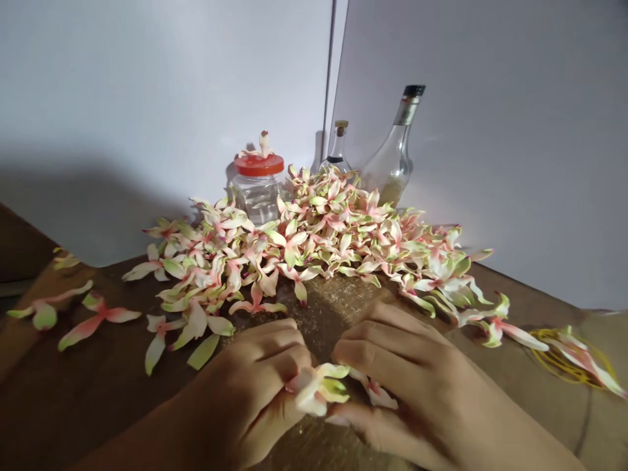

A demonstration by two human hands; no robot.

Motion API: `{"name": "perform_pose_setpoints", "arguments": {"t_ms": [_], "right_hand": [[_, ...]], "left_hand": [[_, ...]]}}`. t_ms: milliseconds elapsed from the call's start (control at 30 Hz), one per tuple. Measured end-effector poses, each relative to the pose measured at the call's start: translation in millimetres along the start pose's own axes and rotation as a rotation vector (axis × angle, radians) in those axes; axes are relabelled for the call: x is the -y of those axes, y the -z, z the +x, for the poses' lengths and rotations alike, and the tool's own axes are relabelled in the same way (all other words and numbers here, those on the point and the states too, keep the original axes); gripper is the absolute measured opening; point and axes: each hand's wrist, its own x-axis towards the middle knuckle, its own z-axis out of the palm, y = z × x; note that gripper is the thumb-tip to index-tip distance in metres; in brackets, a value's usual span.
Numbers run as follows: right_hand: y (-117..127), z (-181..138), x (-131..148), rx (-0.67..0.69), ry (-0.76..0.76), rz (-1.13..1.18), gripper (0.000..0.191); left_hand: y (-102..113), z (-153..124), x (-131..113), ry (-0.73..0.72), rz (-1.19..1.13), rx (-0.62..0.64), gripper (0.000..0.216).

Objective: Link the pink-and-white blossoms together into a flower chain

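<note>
- Being pinched in a narrow grip by the left hand (245,386), a cream-and-green flower (318,389) is held over the near edge of the brown desk (98,392).
- A pink-streaked petal (375,396) is enclosed just beside that flower by the right hand (407,379), whose grip is also narrow, with the thumb set below and the fingers curled above.
- Just beyond the hands, a large heap of pink-and-green flowers (314,242) is spread across the middle of the desk.
- Loose flowers (98,320) are scattered toward the left edge of the desk.
- Near the right edge, a coil of yellow cord (564,356) is overlain by a single flower (583,356).
- At the back, a glass jar with a red lid (258,199) is touched by the heap, and one flower (262,145) is perched on the lid.
- Behind the heap, a small corked bottle (337,154) and a larger glass bottle with a black cap (392,157) are stood upright.
- The far corner is closed off by a white wall (147,85).
</note>
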Motion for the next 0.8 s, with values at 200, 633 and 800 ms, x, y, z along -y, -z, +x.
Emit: {"name": "perform_pose_setpoints", "arguments": {"t_ms": [200,633,800], "right_hand": [[1,-1,6,-0.014,0.050,-0.030,0.019],[-4,-3,10,-0.041,-0.059,-0.128,0.026],[-5,-4,7,-0.056,-0.062,-0.162,0.051]], "left_hand": [[0,2,-1,0.009,-0.017,0.032,0.025],[0,5,0,-0.003,0.012,-0.058,0.027],[1,4,0,-0.032,0.067,-0.124,0.027]]}}
